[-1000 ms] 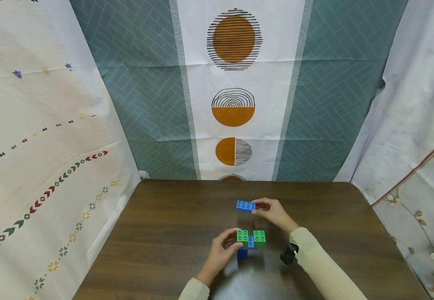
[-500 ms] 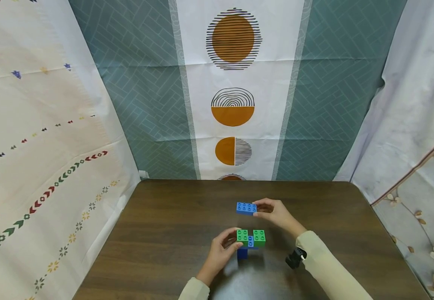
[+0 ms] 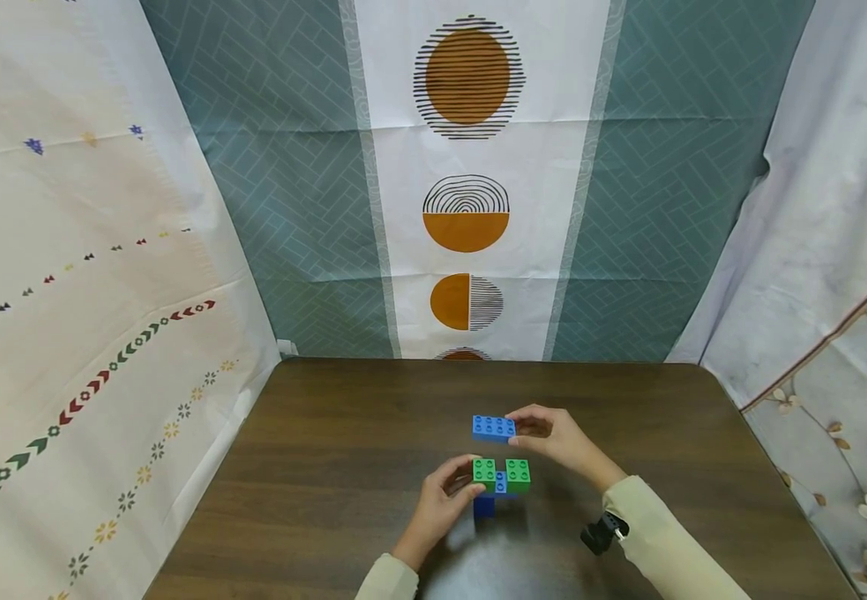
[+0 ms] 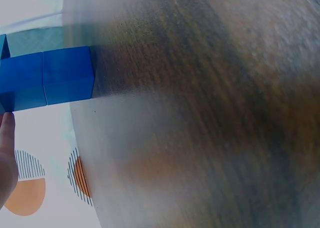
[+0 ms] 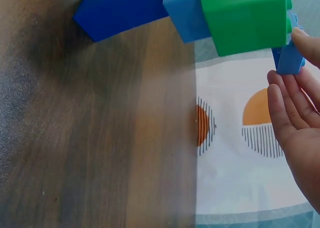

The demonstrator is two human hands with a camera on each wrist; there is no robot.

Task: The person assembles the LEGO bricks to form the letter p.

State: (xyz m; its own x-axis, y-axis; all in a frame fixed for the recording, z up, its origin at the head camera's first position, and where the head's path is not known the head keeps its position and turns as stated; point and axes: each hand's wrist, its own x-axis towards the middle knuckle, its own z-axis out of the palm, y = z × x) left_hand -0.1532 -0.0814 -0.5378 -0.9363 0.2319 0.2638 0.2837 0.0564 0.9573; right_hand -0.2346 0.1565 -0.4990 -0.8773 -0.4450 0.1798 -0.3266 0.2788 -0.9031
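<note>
A stack of toy building bricks stands on the table, dark blue bricks [image 4: 67, 76] at its base. Above them lies a lighter blue brick [image 5: 185, 11], topped by a left green brick [image 3: 483, 473] and a right green brick [image 3: 518, 475] with a gap between. My left hand [image 3: 433, 508] holds the stack at the left green brick, thumb in front and fingers behind. Behind and above the stack, my right hand [image 3: 564, 442] pinches a blue eight-stud brick [image 3: 493, 428] by its right end, studs up. In the right wrist view this brick shows just past the green one.
The brown wooden table [image 3: 328, 450] spreads around the stack. A patterned cloth [image 3: 471, 208] hangs at its far edge, with a cream cloth [image 3: 141, 375] to the left and a floral one [image 3: 839, 417] to the right. A black wrist camera [image 3: 603, 532] sits below my right sleeve.
My right hand has brought the blue brick nearer to me and to the stack, drifting slightly right. My left hand and the stack have stayed in place.
</note>
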